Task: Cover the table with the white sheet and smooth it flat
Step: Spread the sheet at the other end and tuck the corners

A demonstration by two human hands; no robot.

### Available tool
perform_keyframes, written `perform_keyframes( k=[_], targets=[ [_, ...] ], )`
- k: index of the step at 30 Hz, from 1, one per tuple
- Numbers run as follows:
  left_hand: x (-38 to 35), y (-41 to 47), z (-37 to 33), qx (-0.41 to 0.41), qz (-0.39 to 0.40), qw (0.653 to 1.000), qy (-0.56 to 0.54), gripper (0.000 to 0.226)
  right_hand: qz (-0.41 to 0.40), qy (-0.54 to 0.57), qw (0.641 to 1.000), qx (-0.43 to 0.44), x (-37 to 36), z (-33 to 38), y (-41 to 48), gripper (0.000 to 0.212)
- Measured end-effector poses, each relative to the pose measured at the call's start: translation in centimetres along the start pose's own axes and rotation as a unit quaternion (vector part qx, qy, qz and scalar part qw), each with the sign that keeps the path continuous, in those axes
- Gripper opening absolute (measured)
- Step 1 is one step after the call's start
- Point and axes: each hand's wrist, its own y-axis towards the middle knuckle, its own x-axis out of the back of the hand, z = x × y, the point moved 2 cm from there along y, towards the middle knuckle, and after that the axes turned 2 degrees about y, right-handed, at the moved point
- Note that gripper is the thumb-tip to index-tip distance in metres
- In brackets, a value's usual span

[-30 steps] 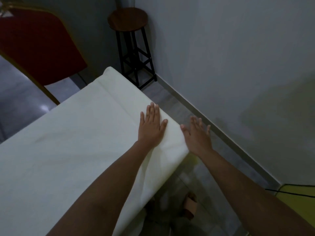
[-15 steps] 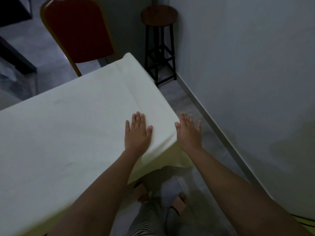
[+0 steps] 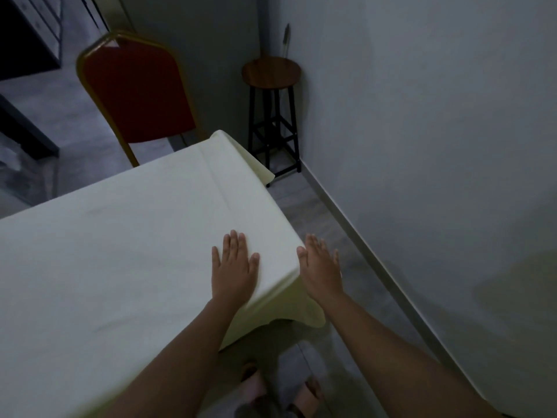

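Sheet-draped table at lower left, hands at its near right corner.
The left hand [image 3: 232,270] lies flat on the sheet [image 3: 120,267]; the right hand [image 3: 321,268] sits just beside the edge at 3 o'clock. A chair [image 3: 135,95] stands behind at 11 o'clock, a stool [image 3: 271,74] at 1 o'clock against the wall [image 3: 437,131].

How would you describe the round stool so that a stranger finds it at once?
Look past the far end of the table under the white sheet, into the room's corner. The stool stands there against the wall: round brown seat, thin black legs, unlike the red chair beside it.
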Motion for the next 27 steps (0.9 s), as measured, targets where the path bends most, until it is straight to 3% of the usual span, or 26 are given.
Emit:
perform_keyframes(
  k=[16,19,27],
  targets=[
    [1.5,4.2,-4.1,0.002,-0.037,0.999,-0.018,0.062,0.083,-0.071,0.993,0.045,2.5,-1.5,3.4,0.061],
    [2.0,6.5,-5.8,0.033,-0.052,0.998,-0.024,0.062,0.095,-0.075,0.991,0.061,4.2,-2.2,5.8,0.061],
    [1.3,9.2,-11.1,0.211,-0.084,0.97,-0.089,0.06,0.161,-0.123,0.969,0.143,8.9,-5.9,12.8,0.061]
  ],
)
